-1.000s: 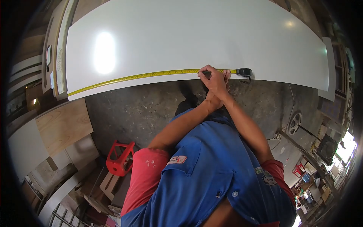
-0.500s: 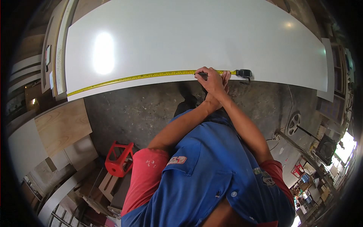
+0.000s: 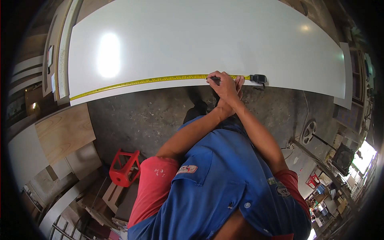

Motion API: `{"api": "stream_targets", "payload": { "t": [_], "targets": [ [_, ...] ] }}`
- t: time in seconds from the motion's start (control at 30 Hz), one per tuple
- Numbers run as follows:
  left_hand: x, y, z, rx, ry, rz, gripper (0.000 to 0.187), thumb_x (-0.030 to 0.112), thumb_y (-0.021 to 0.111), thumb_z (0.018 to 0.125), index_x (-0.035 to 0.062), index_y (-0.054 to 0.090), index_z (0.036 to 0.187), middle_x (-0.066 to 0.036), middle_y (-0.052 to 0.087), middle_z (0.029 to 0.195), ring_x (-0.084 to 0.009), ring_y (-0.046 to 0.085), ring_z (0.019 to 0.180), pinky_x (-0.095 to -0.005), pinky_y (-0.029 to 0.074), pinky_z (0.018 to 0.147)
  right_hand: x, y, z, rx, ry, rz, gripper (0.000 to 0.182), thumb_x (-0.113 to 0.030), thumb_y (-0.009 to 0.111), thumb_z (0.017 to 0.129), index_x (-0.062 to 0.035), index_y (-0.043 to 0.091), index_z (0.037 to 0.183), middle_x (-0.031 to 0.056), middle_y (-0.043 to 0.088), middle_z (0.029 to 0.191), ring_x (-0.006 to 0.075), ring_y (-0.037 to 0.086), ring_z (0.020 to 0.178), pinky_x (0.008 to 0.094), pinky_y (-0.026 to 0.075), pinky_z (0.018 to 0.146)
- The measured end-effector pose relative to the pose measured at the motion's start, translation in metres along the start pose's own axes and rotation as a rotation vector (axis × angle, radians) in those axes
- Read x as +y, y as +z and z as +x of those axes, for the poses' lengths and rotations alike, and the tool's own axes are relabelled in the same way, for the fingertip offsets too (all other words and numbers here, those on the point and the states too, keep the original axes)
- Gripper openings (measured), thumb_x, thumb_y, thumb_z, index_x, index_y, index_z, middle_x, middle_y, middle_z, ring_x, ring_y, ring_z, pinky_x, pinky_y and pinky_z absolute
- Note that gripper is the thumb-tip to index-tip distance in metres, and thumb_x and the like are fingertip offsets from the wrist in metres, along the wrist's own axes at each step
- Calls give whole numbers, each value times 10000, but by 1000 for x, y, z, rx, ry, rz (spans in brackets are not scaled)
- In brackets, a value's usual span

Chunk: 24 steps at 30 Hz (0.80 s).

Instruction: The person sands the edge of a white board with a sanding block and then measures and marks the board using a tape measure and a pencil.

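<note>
A yellow tape measure blade (image 3: 160,79) stretches along the near edge of a large white panel (image 3: 168,40), from its left corner to the black tape case (image 3: 258,78). My forearms cross at the wrists. With bent fingers, my right hand (image 3: 225,85) grips a small dark marking tool (image 3: 214,79) over the blade. Beside it, just left of the case, my left hand (image 3: 240,82) has its fingers closed on the blade at the panel edge; the right hand partly hides it.
A red stool (image 3: 125,168) stands on the concrete floor (image 3: 140,116) at lower left, near wood boards (image 3: 66,134). At right are a cable, a round wheel-like part (image 3: 309,132) and a dark fan-like object (image 3: 343,159). More boards lean beyond the panel's left end.
The view has shifted very slightly. Both hands, the tape and the marking tool hold nearly the same places.
</note>
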<state>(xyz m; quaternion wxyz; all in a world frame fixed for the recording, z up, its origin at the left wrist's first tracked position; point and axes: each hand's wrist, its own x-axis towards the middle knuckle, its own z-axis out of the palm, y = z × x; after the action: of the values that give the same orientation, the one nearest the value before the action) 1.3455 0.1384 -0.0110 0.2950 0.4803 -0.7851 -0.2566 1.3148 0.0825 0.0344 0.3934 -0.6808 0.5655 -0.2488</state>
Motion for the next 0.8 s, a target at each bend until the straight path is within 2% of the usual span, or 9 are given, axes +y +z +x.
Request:
{"api": "stream_targets", "payload": {
  "t": [0.13, 0.2, 0.3, 0.43, 0.53, 0.7, 0.77, 0.8],
  "targets": [
    [-3, 7, -3, 115, 29, -67, 705, 147, 444, 992, 10, 135, 1610, -106, 174, 1689, -242, 108, 1571, -403, 139, 1270, 1, 2, 0, 9, -34, -1, 154, -249, 734, 880, -147, 706, 992, 93, 623, 818, 280, 638, 801, 402, 522, 761],
    [-2, 1, -3, 2, 21, -20, 707, 142, 449, 991, 10, 134, 1609, -113, 177, 1686, -250, 114, 1570, -413, 142, 1269, 0, 1, 0, 8, -17, 1, 154, -250, 733, 881, -146, 706, 990, 92, 623, 818, 284, 636, 805, 404, 519, 760],
    [0, -3, -3, -35, 27, 55, 712, 142, 458, 991, 11, 129, 1609, -117, 176, 1685, -263, 116, 1568, -423, 142, 1267, 1, 1, 0, 12, -49, -20, 150, -249, 732, 881, -148, 709, 990, 95, 620, 815, 285, 637, 803, 404, 517, 753],
    [-2, 2, -1, -27, 13, 0, 716, 143, 462, 991, 10, 126, 1609, -121, 175, 1684, -275, 120, 1566, -430, 144, 1265, -1, 1, 0, 16, -23, -37, 143, -250, 733, 877, -150, 712, 977, 96, 633, 832, 286, 638, 808, 401, 518, 756],
    [-2, 7, -3, 79, 10, -59, 715, 146, 461, 992, 9, 127, 1609, -122, 173, 1684, -269, 115, 1568, -423, 141, 1266, -5, -1, 0, 12, -11, -37, 145, -252, 733, 872, -148, 712, 971, 93, 645, 842, 285, 638, 811, 400, 519, 760],
    [-3, -2, -3, -55, 38, 14, 710, 155, 448, 998, 9, 121, 1610, -123, 162, 1687, -263, 102, 1571, -405, 125, 1270, -5, 0, 0, 30, -1, -26, 157, -260, 731, 863, -144, 712, 967, 86, 661, 851, 288, 632, 831, 407, 519, 772],
    [-3, -1, -3, -56, 35, 21, 716, 151, 452, 991, 8, 121, 1611, -126, 162, 1687, -267, 103, 1570, -406, 123, 1271, -2, 0, 1, 20, -96, -77, 144, -223, 718, 887, -113, 698, 977, 62, 664, 805, 235, 632, 748, 368, 518, 730],
    [-4, 1, -3, -56, 30, 29, 723, 146, 456, 985, 8, 120, 1611, -128, 161, 1687, -270, 104, 1570, -407, 120, 1271, -1, 1, 1, 24, -97, -78, 144, -223, 718, 887, -113, 698, 977, 62, 664, 805, 235, 632, 748, 368, 518, 730]
  ]
}}
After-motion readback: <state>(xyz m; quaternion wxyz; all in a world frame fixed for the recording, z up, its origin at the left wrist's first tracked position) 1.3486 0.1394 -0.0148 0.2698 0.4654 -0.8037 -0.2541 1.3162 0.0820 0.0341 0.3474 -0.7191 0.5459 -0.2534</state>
